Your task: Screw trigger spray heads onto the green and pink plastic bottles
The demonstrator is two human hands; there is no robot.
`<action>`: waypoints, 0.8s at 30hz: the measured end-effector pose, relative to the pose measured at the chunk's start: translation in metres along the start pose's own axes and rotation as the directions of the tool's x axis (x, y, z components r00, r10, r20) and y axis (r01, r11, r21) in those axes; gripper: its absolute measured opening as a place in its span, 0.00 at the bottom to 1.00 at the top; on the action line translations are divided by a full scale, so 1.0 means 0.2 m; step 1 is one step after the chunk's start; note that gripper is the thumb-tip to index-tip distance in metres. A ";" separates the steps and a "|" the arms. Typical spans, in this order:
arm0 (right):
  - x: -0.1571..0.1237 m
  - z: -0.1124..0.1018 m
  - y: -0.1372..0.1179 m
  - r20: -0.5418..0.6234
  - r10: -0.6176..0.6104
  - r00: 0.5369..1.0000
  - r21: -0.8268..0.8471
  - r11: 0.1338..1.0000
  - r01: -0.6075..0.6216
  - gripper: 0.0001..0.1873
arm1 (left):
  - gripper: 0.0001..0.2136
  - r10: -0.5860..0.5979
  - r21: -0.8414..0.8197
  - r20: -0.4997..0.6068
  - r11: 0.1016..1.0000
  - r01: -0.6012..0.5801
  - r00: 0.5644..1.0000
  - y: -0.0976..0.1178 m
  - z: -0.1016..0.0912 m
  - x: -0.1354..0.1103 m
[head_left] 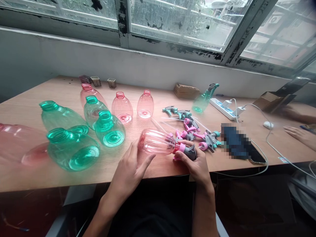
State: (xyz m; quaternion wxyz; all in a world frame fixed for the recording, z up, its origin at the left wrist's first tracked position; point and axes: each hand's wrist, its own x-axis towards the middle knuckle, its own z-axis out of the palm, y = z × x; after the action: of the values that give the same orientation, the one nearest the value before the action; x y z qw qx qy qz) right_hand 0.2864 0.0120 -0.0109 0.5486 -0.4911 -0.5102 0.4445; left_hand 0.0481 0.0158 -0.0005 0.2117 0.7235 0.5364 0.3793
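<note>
A clear pink spray bottle (156,141) lies sideways in the air just above the table's front edge, its neck pointing right. My left hand (130,168) cradles the base end, fingers behind and thumb in front. At the neck, my right hand (197,164) is closed on the grey and pink spray head (182,148), which sits against the bottle's mouth. Whether its collar is fully threaded, I cannot tell. Right behind the bottle, several loose spray heads (189,126) with thin tubes lie in a pile, some pink and grey, some teal and grey.
Open-necked green bottles (74,151) and pink bottles (122,108) stand at left. A green bottle with spray head (203,100) stands near a power strip (223,108) and a cardboard piece (186,91). Phone (237,143), cable and another person's hand (300,135) are at right.
</note>
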 end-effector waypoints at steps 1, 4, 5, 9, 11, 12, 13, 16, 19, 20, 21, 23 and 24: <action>0.00 0.00 0.00 0.001 -0.003 1.000 -0.002 1.000 0.003 0.21 | 0.31 0.003 -0.001 -0.001 1.000 -0.003 1.000 0.00 0.00 0.00; 0.00 0.00 0.00 0.003 -0.009 1.000 0.003 1.000 0.009 0.21 | 0.31 0.002 -0.006 0.000 1.000 -0.002 1.000 0.00 0.00 0.00; 0.00 0.00 0.00 0.005 -0.010 1.000 0.005 1.000 0.010 0.21 | 0.31 0.000 -0.008 0.001 1.000 0.000 1.000 0.00 0.00 0.00; 0.00 -0.01 0.00 0.006 -0.009 1.000 0.002 1.000 0.009 0.21 | 0.31 -0.001 -0.012 0.003 1.000 0.001 1.000 0.01 0.00 0.00; 0.00 -0.01 0.00 0.005 -0.009 1.000 -0.002 1.000 0.009 0.21 | 0.31 -0.003 -0.012 0.003 1.000 0.003 1.000 0.00 0.00 0.00; 0.00 -0.01 0.00 0.007 -0.008 1.000 -0.001 1.000 0.008 0.21 | 0.31 -0.004 -0.012 0.003 1.000 0.004 1.000 0.00 0.00 0.00; 0.00 -0.01 0.00 0.009 -0.007 1.000 0.001 1.000 0.007 0.21 | 0.31 -0.005 -0.012 0.003 1.000 0.005 1.000 0.00 0.00 0.00; 0.00 -0.01 0.01 0.009 -0.006 1.000 0.006 1.000 0.006 0.21 | 0.31 -0.003 -0.012 0.002 1.000 0.003 1.000 0.00 0.00 0.00; 0.00 -0.01 0.02 0.004 -0.014 1.000 0.020 1.000 0.014 0.21 | 0.31 -0.006 -0.007 0.003 1.000 0.006 1.000 0.01 0.00 0.00; 0.00 -0.01 0.02 0.004 -0.016 1.000 0.026 1.000 0.016 0.20 | 0.31 -0.007 -0.005 0.003 1.000 0.007 1.000 0.01 0.00 0.00; 0.00 -0.01 0.03 0.005 -0.017 1.000 0.032 0.999 0.017 0.20 | 0.31 -0.009 -0.005 0.003 1.000 0.009 1.000 0.01 0.00 0.00; 0.00 -0.01 0.04 0.007 -0.023 1.000 0.041 0.999 0.023 0.20 | 0.31 -0.011 -0.008 0.002 1.000 0.012 1.000 0.01 0.00 0.00; 0.00 -0.01 0.04 0.006 -0.025 1.000 0.045 0.999 0.025 0.19 | 0.31 -0.012 -0.012 0.001 1.000 0.012 1.000 0.00 0.00 0.00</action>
State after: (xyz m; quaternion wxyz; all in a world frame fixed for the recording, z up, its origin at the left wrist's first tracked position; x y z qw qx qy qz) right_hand 0.2894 0.0134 -0.0195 0.5633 -0.4706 -0.5080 0.4507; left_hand 0.0489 0.0161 0.0004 0.2186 0.7192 0.5385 0.3808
